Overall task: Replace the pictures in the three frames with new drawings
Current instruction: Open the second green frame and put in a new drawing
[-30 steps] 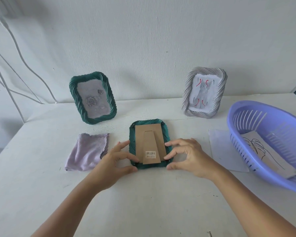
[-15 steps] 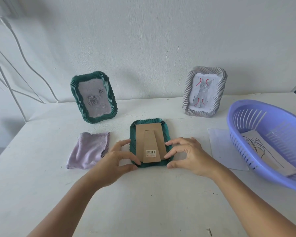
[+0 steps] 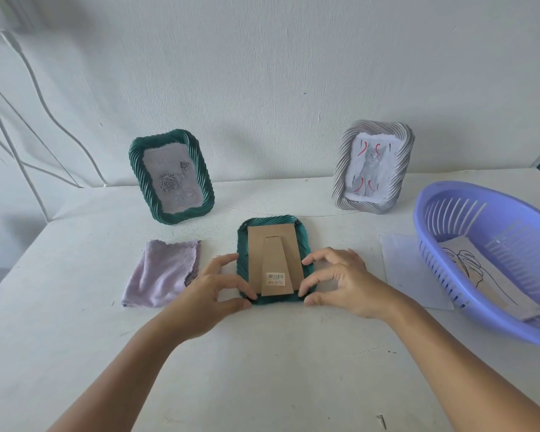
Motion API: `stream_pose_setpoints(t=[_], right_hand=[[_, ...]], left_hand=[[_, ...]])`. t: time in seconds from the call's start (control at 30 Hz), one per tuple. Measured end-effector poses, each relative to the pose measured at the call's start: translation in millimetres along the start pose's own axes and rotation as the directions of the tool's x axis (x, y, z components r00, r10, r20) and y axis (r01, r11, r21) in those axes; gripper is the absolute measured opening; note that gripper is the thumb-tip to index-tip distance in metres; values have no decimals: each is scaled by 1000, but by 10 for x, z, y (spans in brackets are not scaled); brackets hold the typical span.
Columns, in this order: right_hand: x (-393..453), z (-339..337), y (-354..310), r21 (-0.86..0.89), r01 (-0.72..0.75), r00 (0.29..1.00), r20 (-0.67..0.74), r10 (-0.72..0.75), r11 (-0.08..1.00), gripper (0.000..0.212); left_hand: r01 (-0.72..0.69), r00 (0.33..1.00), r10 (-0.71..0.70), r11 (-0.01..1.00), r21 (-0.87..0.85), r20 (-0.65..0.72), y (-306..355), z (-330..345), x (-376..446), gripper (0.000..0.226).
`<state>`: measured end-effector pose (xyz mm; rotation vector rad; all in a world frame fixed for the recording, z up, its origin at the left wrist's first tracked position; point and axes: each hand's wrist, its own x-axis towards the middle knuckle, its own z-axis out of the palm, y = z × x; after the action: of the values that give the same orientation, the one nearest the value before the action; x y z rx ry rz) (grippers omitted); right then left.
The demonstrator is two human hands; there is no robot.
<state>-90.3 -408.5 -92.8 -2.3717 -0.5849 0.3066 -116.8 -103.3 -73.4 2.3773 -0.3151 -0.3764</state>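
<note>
A green frame [image 3: 275, 226] lies face down in the middle of the table, its brown cardboard back [image 3: 273, 257] and stand facing up. My left hand [image 3: 214, 289] pinches its near left corner and my right hand [image 3: 340, 282] pinches its near right corner, fingertips on the cardboard edge. Another green frame [image 3: 172, 176] with a rose drawing stands at the back left. A grey frame [image 3: 373, 165] with a cat drawing stands at the back right. A line drawing [image 3: 480, 272] lies in the purple basket [image 3: 434, 207].
A folded lilac cloth [image 3: 162, 272] lies left of the face-down frame. A white sheet of paper [image 3: 409, 269] lies between that frame and the basket. White cables [image 3: 28, 126] run along the wall at the left.
Both hands have shifted slightly toward the near corners of the face-down frame. The frame itself has stayed in place.
</note>
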Motion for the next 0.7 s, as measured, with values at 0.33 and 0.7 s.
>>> stream_pose_setpoints(t=[0.33,0.7], right_hand=[[195,-16,-35,149,-199,882,-404,243,969,45],[395,145,-126,-297,-392,894,-348,284,871,47]], left_hand=[[67,953,-69,998,-16,-293,77,-26,234,51],[175,952,-112,963,205,-285,93,-13,609,23]])
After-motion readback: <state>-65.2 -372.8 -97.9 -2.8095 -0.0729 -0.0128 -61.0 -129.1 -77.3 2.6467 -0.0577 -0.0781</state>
